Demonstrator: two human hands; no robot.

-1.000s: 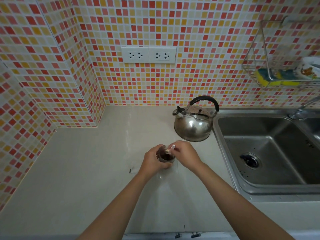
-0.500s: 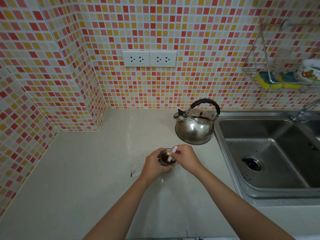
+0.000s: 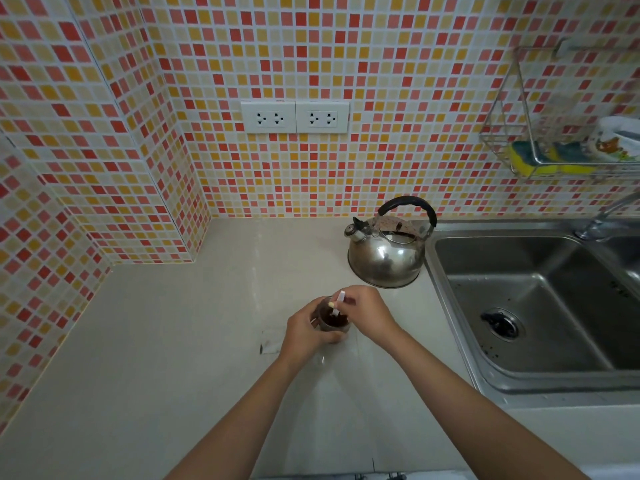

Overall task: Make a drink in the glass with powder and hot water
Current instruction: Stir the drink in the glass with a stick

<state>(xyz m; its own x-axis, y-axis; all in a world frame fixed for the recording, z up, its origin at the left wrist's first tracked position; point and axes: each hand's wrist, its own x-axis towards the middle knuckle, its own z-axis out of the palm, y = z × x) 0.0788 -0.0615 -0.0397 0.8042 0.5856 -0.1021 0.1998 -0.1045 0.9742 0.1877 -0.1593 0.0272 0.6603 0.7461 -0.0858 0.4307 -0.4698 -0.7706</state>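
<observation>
1. The glass (image 3: 333, 320) stands on the pale countertop (image 3: 173, 341), near the middle of the scene, just in front of the kettle (image 3: 386, 252) and well left of the steel sink (image 3: 540, 299). It holds a dark brown liquid.
2. The left hand (image 3: 304, 332) wraps the glass from its left side. The fingers curl around the wall and touch it, with the thumb across the near side, so the hand is closed on the glass rather than spread.
3. The right hand (image 3: 369, 311) sits over the right rim of the glass. Its thumb and first fingers are pressed together in a pinch on a thin white stirring stick (image 3: 337, 304).
4. The stick leans, its upper end pointing up and to the right above the fingertips and its lower end dipping into the liquid.
5. The remaining right fingers are curled in toward the palm; how tightly, I cannot tell.
6. A small torn sachet (image 3: 272, 341) lies flat on the countertop just left of the left hand, partly hidden by it.
7. The kettle stands upright at the sink's left edge, spout pointing left, black handle arched over the top.
</observation>
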